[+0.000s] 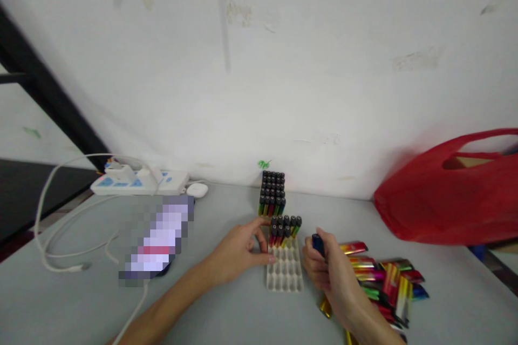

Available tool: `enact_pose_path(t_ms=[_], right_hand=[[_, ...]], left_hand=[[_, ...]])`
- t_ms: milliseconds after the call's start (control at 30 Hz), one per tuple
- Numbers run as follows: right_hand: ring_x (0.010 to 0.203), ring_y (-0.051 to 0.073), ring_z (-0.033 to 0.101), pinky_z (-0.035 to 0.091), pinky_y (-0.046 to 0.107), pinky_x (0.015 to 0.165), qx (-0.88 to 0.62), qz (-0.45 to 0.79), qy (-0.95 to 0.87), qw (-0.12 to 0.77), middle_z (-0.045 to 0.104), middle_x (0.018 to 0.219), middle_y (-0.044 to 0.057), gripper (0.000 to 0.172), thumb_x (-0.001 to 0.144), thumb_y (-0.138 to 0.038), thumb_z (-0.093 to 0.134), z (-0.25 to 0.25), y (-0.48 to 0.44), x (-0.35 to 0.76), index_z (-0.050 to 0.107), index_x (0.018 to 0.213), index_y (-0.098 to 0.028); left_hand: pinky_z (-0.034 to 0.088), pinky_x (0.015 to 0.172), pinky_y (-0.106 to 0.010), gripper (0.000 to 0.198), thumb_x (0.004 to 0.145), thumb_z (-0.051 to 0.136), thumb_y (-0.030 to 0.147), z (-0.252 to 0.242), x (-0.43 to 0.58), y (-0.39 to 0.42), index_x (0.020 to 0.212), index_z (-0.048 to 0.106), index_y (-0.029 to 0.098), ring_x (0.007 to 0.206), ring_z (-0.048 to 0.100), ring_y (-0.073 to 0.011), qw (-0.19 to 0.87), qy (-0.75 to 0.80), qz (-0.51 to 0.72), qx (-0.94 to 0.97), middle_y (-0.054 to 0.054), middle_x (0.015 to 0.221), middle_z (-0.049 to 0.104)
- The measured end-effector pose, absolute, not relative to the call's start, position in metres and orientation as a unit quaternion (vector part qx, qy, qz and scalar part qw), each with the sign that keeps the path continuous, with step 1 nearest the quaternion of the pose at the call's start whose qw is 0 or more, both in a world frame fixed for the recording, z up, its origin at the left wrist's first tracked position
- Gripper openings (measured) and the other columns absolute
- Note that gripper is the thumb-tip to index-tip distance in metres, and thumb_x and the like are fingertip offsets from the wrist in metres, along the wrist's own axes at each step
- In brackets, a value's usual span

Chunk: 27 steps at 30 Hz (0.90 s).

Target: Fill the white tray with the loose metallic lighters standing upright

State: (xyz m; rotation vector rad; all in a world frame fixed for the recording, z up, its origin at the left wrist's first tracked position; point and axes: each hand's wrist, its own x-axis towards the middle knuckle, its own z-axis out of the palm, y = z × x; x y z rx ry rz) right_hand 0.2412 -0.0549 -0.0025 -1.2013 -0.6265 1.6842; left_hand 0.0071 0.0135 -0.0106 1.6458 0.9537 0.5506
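Note:
My left hand (237,250) grips the left side of a pale slotted tray (284,285), its thumb on the rim and its forefinger by the far-left corner. Several lighters (285,229) with black tops and shiny coloured bodies stand upright in the far rows of that tray. The nearer slots hold nothing. Right of the tray, my right hand (334,269) is closed around a lighter (318,244) whose dark blue end shows; the palm and fingers hide the rest. Beside and beneath that forearm lies a loose pile of metallic lighters (390,285) in several colours.
Behind the tray, a block of upright black-topped lighters (272,191) stands near the wall (259,91). Left lie a blurred-out phone (162,237), white cables (44,210), a power strip (140,183) and a small white case (197,189). A red bag (453,199) rests at right.

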Motion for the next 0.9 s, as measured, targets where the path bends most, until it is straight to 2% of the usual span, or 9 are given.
enact_pose_path(t_ms=[300,433,500,633,700,767,833,900], right_hand=[[0.053,0.008,0.007,0.008,0.022,0.044,-0.511,0.662,-0.253,0.487,0.017,0.059,-0.012,0.060,0.077,-0.071,0.074,0.005,-0.058,0.243,0.036,0.064,-0.026],[0.052,0.008,0.008,0.009,0.021,0.044,-0.489,0.680,-0.251,0.486,0.019,0.058,-0.012,0.064,0.082,-0.078,0.073,0.002,-0.054,0.244,0.039,0.066,-0.026],[0.049,0.008,0.013,0.012,0.021,0.045,-0.503,0.645,-0.274,0.505,0.023,0.057,-0.012,0.065,0.086,-0.084,0.068,0.000,-0.054,0.242,0.047,0.071,-0.025],[0.053,0.013,0.035,0.027,0.026,0.048,-0.548,0.500,-0.376,0.556,0.045,0.065,-0.006,0.062,0.096,-0.085,0.059,0.004,-0.059,0.236,0.062,0.090,-0.023],[0.060,0.018,0.046,0.039,0.030,0.055,-0.560,0.436,-0.433,0.556,0.053,0.071,-0.002,0.055,0.103,-0.077,0.054,0.009,-0.062,0.233,0.066,0.096,-0.025],[0.076,0.023,0.058,0.050,0.034,0.072,-0.566,0.374,-0.488,0.549,0.060,0.082,0.001,0.048,0.109,-0.069,0.051,0.013,-0.064,0.233,0.070,0.101,-0.026],[0.096,0.025,0.062,0.051,0.036,0.090,-0.566,0.319,-0.529,0.546,0.066,0.099,0.005,0.041,0.112,-0.060,0.052,0.014,-0.065,0.234,0.074,0.107,-0.026],[0.105,0.025,0.062,0.049,0.037,0.097,-0.558,0.296,-0.564,0.532,0.067,0.110,0.006,0.036,0.114,-0.053,0.053,0.014,-0.064,0.237,0.075,0.113,-0.026]], left_hand=[[0.030,0.052,-0.023,0.075,0.079,0.092,0.034,-0.010,0.008,0.012,0.146,0.062,0.019,0.054,0.047,-0.0077,0.549,0.407,0.236,0.691,0.005,0.091,0.072],[0.032,0.054,-0.023,0.074,0.079,0.093,0.034,-0.010,0.008,0.012,0.145,0.062,0.018,0.055,0.047,-0.0083,0.553,0.408,0.234,0.688,0.005,0.090,0.072],[0.033,0.054,-0.023,0.075,0.078,0.093,0.034,-0.010,0.007,0.012,0.145,0.063,0.019,0.057,0.048,-0.0087,0.550,0.408,0.234,0.690,0.005,0.090,0.072],[0.032,0.054,-0.023,0.076,0.078,0.093,0.034,-0.012,0.007,0.013,0.146,0.063,0.020,0.056,0.048,-0.0087,0.548,0.407,0.231,0.693,0.005,0.089,0.072],[0.032,0.054,-0.023,0.075,0.078,0.093,0.034,-0.012,0.007,0.014,0.146,0.063,0.020,0.055,0.047,-0.0086,0.550,0.405,0.231,0.692,0.004,0.090,0.072],[0.031,0.053,-0.023,0.076,0.078,0.093,0.034,-0.013,0.007,0.014,0.146,0.062,0.020,0.055,0.047,-0.0083,0.552,0.403,0.232,0.692,0.004,0.090,0.073],[0.032,0.053,-0.023,0.076,0.079,0.093,0.034,-0.014,0.007,0.014,0.146,0.062,0.020,0.055,0.048,-0.0082,0.553,0.401,0.233,0.692,0.004,0.090,0.073],[0.032,0.054,-0.022,0.075,0.079,0.094,0.034,-0.014,0.007,0.014,0.146,0.062,0.020,0.055,0.048,-0.0081,0.553,0.401,0.233,0.692,0.004,0.090,0.073]])
